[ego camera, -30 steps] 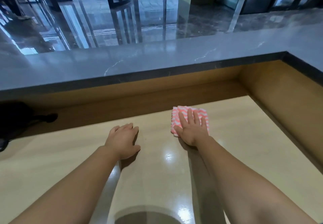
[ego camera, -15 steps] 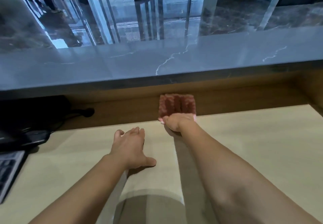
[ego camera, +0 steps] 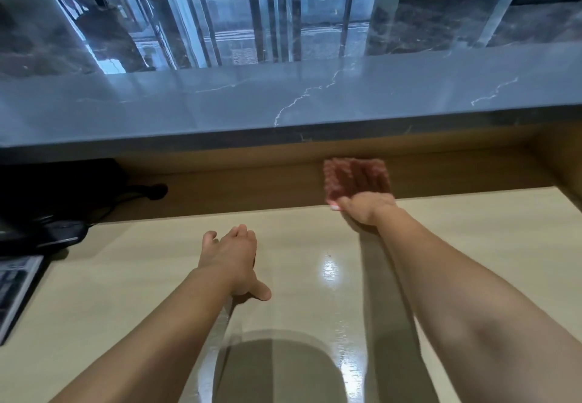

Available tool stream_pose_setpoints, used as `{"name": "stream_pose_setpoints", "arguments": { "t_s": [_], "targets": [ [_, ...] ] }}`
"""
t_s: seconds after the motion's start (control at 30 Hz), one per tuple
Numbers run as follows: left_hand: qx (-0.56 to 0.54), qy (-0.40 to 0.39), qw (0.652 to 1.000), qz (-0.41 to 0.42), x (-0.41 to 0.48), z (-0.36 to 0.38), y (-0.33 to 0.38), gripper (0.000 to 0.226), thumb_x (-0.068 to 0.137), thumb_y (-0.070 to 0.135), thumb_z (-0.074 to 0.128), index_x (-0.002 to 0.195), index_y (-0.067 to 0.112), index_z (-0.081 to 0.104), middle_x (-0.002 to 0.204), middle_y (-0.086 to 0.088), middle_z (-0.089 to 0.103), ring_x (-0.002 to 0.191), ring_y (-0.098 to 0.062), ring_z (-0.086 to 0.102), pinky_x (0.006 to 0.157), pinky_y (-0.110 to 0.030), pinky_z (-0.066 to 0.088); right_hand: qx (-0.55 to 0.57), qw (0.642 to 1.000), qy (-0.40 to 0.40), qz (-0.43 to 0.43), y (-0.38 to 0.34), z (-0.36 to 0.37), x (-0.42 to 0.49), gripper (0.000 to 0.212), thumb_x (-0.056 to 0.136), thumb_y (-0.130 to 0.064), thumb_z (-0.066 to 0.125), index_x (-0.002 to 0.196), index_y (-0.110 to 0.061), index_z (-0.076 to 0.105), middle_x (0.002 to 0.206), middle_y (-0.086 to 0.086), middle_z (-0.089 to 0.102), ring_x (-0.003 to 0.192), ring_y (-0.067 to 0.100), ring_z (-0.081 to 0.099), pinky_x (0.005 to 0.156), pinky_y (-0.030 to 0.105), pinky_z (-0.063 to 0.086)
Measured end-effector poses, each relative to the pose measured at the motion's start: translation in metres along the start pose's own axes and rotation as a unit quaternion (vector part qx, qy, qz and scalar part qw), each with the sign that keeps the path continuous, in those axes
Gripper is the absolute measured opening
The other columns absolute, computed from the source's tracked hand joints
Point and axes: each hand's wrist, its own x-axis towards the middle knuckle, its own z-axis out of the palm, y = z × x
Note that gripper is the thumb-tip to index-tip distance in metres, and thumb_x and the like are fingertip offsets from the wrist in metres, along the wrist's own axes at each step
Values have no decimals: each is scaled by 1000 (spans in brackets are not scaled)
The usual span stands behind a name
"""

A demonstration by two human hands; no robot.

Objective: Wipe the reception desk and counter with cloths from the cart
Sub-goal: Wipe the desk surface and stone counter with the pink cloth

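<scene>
My right hand (ego camera: 367,209) presses a pink-and-white striped cloth (ego camera: 330,179) flat against the wooden back panel (ego camera: 252,191) under the counter overhang; the fingers lie in shadow on the cloth. My left hand (ego camera: 231,254) rests palm down on the pale wooden desk (ego camera: 126,276), fingers spread, holding nothing. The grey marble counter (ego camera: 283,103) runs across above the panel. No cart is in view.
A black device with cables (ego camera: 47,201) sits at the left under the counter, and a keyboard corner (ego camera: 15,286) lies at the left edge of the desk. A wooden side wall (ego camera: 560,163) closes the desk at the right. Polished dark floor lies beyond the counter.
My right hand moved the cloth from the desk top up onto the back panel, then slid it to the right along the panel. The left hand stayed flat on the desk.
</scene>
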Motion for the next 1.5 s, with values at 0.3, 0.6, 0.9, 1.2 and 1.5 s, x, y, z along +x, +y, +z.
{"name": "stream_pose_setpoints", "arguments": {
  "t_s": [0.3, 0.6, 0.9, 1.2, 1.5],
  "targets": [
    [-15, 3, 1000, -3, -7, 0, -1, 88, 63, 69, 73, 128, 21, 38, 135, 6, 39, 129, -17, 39, 116, -48, 11, -21, 992, 41, 118, 38, 2, 4, 64, 102, -50, 10, 141, -18, 51, 151, 10, 42, 138, 30, 38, 116, 43, 14],
    [-6, -22, 1000, -19, 0, 0, 5, 91, 65, 65, 74, 134, 18, 38, 144, 2, 36, 137, -17, 31, 117, -48, 5, -44, 990, 69, -115, -105, 33, -15, 47, 102, -46, 21, 135, -30, 51, 142, 6, 51, 127, 30, 47, 98, 45, 32],
    [17, -38, 999, -23, 0, -3, 5, 92, 65, 69, 72, 134, 19, 38, 141, 3, 38, 135, -17, 35, 117, -49, 5, -43, 972, 121, -198, -88, 49, -18, 56, 99, -57, 19, 148, -32, 30, 149, 6, 40, 131, 29, 38, 103, 44, 25],
    [19, 33, 999, -30, -12, 10, -2, 102, 65, 77, 64, 144, 22, 31, 155, 2, 27, 146, -16, 19, 117, -51, 1, -31, 989, 147, -6, 57, 41, -31, 60, 100, -56, 18, 153, -28, 21, 157, 11, 24, 145, 31, 16, 119, 48, 6],
    [-73, 111, 991, -14, -60, 41, 11, 70, 75, 71, 59, 124, 23, 44, 150, 2, 36, 136, -15, 36, 116, -46, 10, 25, 991, 122, 43, -10, 57, -48, 61, 102, -52, 12, 156, -28, -3, 163, 8, -13, 148, 29, -18, 117, 52, -12]
  ]
}}
